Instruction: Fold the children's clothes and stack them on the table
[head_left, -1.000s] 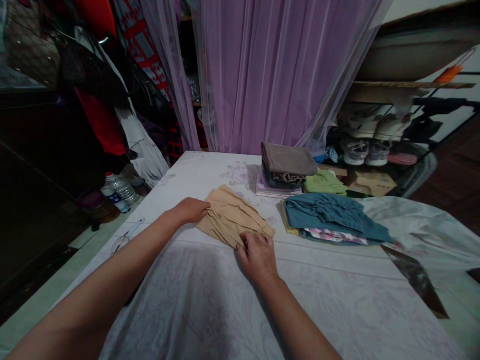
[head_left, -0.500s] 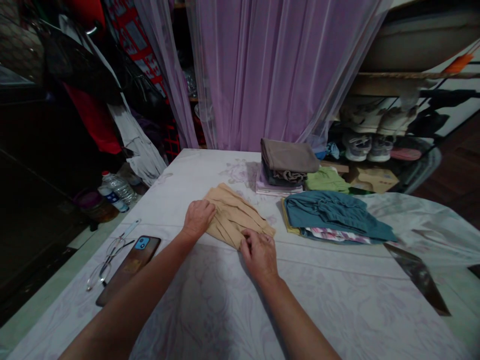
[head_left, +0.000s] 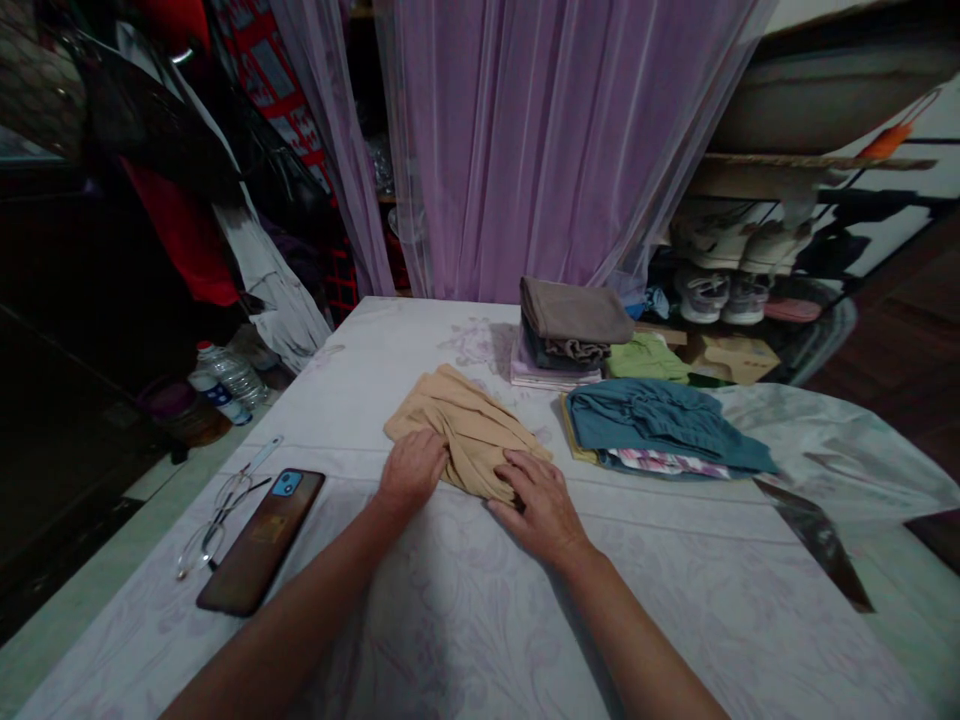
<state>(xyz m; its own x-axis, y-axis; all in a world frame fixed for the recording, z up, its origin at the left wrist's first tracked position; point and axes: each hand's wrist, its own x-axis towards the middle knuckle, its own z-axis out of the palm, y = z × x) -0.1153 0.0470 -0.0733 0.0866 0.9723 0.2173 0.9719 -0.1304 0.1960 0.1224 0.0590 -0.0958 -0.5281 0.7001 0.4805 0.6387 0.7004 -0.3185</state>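
Note:
A tan folded garment (head_left: 469, 420) lies wrinkled on the table, its exact kind hidden by the folds. My left hand (head_left: 412, 470) is at its near left edge, fingers curled over bunched fabric. On the near right corner rests my right hand (head_left: 544, 500), its fingers a little apart and laid over the cloth. To the right, a teal garment (head_left: 652, 415) with a gathered waistband tops a low pile, where a floral fabric (head_left: 664, 462) shows along the near side. Behind it stands a stack with a brown folded cloth (head_left: 574, 312) on top.
A phone (head_left: 262, 545) and eyeglasses (head_left: 214, 525) lie at the left on the floral tablecloth (head_left: 442, 620). Green cloth (head_left: 649, 358) sits behind the teal pile, and clear plastic (head_left: 832, 450) spreads to its right. Purple curtains (head_left: 495, 150) hang beyond the table.
My left hand has slid nearer and to the right, pulling the garment's left part into creases. My right hand has shifted slightly right, its fingers now flatter and more spread.

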